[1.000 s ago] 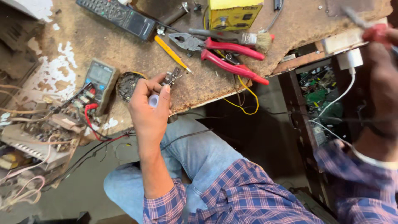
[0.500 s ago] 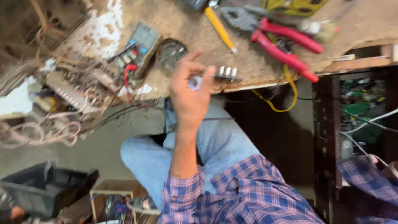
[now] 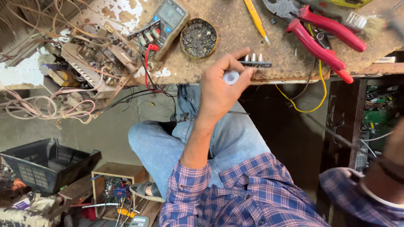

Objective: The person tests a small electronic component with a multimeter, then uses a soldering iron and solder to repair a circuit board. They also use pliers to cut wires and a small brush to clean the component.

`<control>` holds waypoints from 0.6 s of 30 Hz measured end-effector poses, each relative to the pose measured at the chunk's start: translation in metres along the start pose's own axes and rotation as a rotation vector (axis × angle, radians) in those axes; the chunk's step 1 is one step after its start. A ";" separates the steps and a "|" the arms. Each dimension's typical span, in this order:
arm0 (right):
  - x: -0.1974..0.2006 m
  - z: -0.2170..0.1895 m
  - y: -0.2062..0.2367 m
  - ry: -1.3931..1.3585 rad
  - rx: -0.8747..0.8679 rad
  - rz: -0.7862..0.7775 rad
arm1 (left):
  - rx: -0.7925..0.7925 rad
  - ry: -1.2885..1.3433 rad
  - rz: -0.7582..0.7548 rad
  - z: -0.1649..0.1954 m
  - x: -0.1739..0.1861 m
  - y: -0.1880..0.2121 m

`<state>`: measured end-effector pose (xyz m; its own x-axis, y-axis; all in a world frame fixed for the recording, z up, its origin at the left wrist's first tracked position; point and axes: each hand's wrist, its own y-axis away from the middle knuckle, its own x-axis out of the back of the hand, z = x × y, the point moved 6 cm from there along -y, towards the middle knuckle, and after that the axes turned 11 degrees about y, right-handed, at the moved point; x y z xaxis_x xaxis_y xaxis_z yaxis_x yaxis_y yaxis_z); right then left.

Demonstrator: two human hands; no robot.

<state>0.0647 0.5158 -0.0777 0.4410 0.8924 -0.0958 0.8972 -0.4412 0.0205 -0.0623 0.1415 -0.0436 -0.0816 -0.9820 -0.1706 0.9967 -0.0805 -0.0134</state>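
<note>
Small component strip (image 3: 256, 63), a dark bar with a few silvery cylinders sticking up, is being pinched in the left hand (image 3: 221, 90) right over the front edge of the desk (image 3: 235, 33). The fingers (image 3: 235, 56) are closing round it at its left end, and the same hand is also gripping a little white tube-shaped thing (image 3: 230, 77) against the palm.

Only the head view here, looking down. Just beyond the strip a round tin (image 3: 198, 38) of greyish bits is sitting on the desk, with a multimeter (image 3: 168, 19) beside it trailing a red lead (image 3: 148, 63). A yellow pencil (image 3: 256, 19) is lying to the right of the tin, then red-handled pliers (image 3: 324, 38) near the edge, and a yellow wire (image 3: 303, 103) is hanging off below them. A messy circuit board (image 3: 97, 54) with loose wiring is piling up on the left.

Right hand (image 3: 393, 155) is at the frame's edge and blurry, so I can't tell if it's gripping anything.
</note>
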 end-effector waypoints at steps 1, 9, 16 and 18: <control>-0.010 0.001 0.000 -0.058 0.009 0.010 | 0.041 0.180 0.036 -0.005 0.001 -0.002; -0.152 -0.028 0.009 0.357 0.730 0.081 | 0.353 0.815 0.161 -0.018 0.014 0.011; -0.259 -0.049 0.001 0.390 0.670 -0.182 | 0.392 0.794 0.167 -0.022 -0.008 0.034; -0.273 -0.052 -0.003 0.451 0.655 -0.229 | 0.341 0.682 0.189 -0.025 -0.007 0.033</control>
<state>-0.0574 0.2787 -0.0003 0.3409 0.8580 0.3843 0.8321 -0.0850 -0.5481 -0.0285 0.1497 -0.0675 0.2174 -0.6709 -0.7090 0.9296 -0.0792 0.3600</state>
